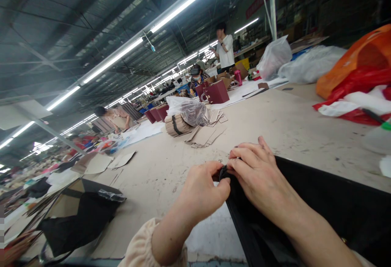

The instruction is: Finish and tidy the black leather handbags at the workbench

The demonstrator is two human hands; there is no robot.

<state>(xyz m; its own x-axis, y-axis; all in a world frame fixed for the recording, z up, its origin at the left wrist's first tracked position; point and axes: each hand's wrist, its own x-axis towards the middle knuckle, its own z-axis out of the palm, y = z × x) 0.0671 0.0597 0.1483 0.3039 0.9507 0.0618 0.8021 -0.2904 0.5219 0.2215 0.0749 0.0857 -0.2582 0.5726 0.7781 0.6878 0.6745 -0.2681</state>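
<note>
A black bag (308, 185), or a bag-like piece of black material, lies in front of me at the lower right of the table. My left hand (203, 187) pinches its near corner between thumb and forefinger, where a small dark loop or edge shows. Right beside it, my right hand (256, 167) rests over the same corner, its fingers bent and pressed onto the black material. The fingertips of the right hand are partly hidden, so what exactly they grip there is unclear.
On the worktable (146, 177) are a bundle of brown card pieces (177, 125), a clear plastic bag (187, 110) and maroon bags (216, 93). A black item (82, 218) sits at left, an orange bag (351, 63) at right. Several people work farther back.
</note>
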